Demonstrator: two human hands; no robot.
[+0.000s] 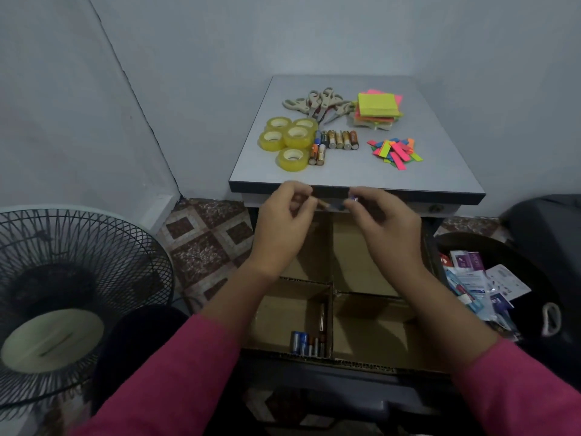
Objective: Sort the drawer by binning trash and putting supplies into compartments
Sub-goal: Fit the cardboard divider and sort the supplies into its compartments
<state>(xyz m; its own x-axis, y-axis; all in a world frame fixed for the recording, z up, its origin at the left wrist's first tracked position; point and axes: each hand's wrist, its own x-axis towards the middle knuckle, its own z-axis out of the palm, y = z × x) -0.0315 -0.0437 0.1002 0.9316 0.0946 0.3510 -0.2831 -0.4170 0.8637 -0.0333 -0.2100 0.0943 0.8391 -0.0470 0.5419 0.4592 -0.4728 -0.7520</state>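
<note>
Ahead, both hands' grips (331, 204) pinch what may be a battery; tape rolls (287, 141) beyond.

Tape rolls (287, 140) lie left of batteries (338, 140) on the tabletop (440, 177).

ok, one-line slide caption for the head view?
Both hands hold batteries over the open drawer; tape rolls, scissors and sticky notes wait on top.

Five tape rolls (288, 140), two hands (284, 225).
</note>
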